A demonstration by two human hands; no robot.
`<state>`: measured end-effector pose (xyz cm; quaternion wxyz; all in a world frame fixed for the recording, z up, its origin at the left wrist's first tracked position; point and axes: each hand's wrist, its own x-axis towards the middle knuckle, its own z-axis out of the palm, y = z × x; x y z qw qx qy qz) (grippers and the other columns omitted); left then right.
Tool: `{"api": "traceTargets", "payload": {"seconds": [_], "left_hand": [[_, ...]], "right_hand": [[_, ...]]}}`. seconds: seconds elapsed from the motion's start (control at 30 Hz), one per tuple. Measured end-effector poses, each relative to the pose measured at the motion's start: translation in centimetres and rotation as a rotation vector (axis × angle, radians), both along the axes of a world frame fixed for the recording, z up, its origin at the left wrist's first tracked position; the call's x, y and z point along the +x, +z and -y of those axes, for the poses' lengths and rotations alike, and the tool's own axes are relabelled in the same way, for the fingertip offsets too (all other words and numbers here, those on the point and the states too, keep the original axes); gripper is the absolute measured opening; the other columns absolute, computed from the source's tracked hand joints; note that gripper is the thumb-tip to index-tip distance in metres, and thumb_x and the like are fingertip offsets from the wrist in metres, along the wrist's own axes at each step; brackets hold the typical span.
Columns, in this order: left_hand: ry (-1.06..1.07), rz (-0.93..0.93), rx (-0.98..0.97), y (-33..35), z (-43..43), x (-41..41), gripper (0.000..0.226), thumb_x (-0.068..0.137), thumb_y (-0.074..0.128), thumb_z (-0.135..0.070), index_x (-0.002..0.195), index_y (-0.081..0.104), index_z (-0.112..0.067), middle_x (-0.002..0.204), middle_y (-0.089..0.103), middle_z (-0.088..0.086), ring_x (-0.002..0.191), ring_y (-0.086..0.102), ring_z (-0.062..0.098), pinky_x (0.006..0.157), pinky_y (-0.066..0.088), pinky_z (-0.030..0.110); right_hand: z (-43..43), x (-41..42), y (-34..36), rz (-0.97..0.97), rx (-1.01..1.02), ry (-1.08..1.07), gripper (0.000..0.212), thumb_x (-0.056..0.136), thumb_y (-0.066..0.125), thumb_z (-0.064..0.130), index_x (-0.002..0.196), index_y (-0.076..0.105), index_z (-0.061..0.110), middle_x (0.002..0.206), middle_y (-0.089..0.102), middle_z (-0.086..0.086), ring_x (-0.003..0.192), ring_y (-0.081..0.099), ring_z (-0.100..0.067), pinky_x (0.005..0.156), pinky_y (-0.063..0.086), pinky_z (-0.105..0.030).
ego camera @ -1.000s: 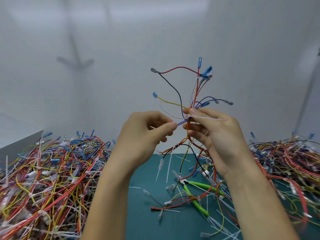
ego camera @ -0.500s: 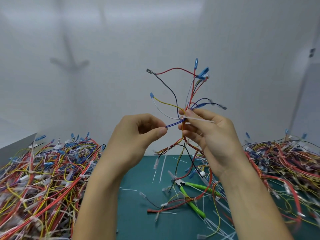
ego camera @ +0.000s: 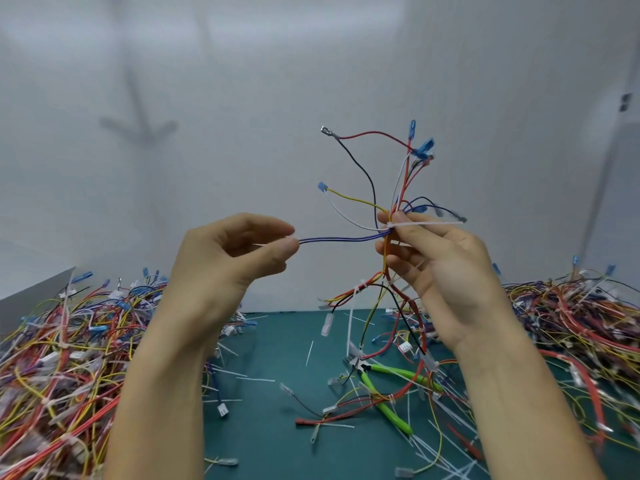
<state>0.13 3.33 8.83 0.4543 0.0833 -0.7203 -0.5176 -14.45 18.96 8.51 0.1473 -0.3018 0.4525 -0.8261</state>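
Currently, the right hand (ego camera: 440, 271) grips the harness (ego camera: 387, 252) at its zip tie (ego camera: 429, 223), held above the tabletop (ego camera: 277, 341), while the left hand (ego camera: 235, 258) pinches the blue wire pair (ego camera: 339, 239) taut sideways; the next move is probably to draw the pair out steadily while the right-hand grip stays firm.

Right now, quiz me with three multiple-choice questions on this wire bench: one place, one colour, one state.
1. Where do the green-handled cutting pliers lie? A on a shelf; B on the teal mat; C in a drawer.
2. What colour is the thin wire pair the left hand pinches? A blue; B yellow; C white.
3. The white plastic cable tie on the multicoloured wire bundle is: A untrimmed; B trimmed flush; C unfastened.
B, they rest on the mat; A, the pinched strands show blue; A, its tail juts past the right hand.
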Motion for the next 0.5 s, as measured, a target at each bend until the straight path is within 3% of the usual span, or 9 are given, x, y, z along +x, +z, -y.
{"api": "traceTargets", "payload": {"seconds": [0.17, 0.3, 0.5], "left_hand": [[0.018, -0.069, 0.039, 0.21, -0.17, 0.01, 0.030, 0.058, 0.081, -0.034, 0.085, 0.079, -0.022, 0.082, 0.076, 0.001, 0.072, 0.069, 0.012, 0.071, 0.057, 0.019], [-0.019, -0.101, 0.181, 0.11, -0.33, -0.33, 0.018, 0.072, 0.074, -0.031, 0.082, 0.079, -0.017, 0.082, 0.076, 0.004, 0.075, 0.072, 0.015, 0.069, 0.056, 0.018], [0.014, -0.049, 0.222, 0.08, -0.56, -0.47, 0.027, 0.085, 0.063, -0.038, 0.086, 0.077, -0.015, 0.087, 0.077, 0.005, 0.084, 0.075, 0.019, 0.067, 0.058, 0.020]], "right_hand": [[-0.03, -0.20, -0.07, 0.005, 0.011, 0.005, 0.012, 0.090, 0.066, 0.013, 0.088, 0.078, 0.012, 0.088, 0.077, -0.005, 0.070, 0.071, -0.013, 0.056, 0.054, -0.017], [-0.22, -0.42, -0.09, 0.022, -0.017, 0.014, 0.013, 0.089, 0.067, 0.013, 0.083, 0.079, 0.013, 0.088, 0.077, -0.005, 0.069, 0.071, -0.012, 0.055, 0.054, -0.017], [-0.29, -0.66, -0.04, 0.041, -0.047, 0.014, 0.019, 0.087, 0.066, 0.010, 0.076, 0.080, 0.014, 0.090, 0.078, -0.004, 0.067, 0.070, -0.011, 0.055, 0.054, -0.018]]}}
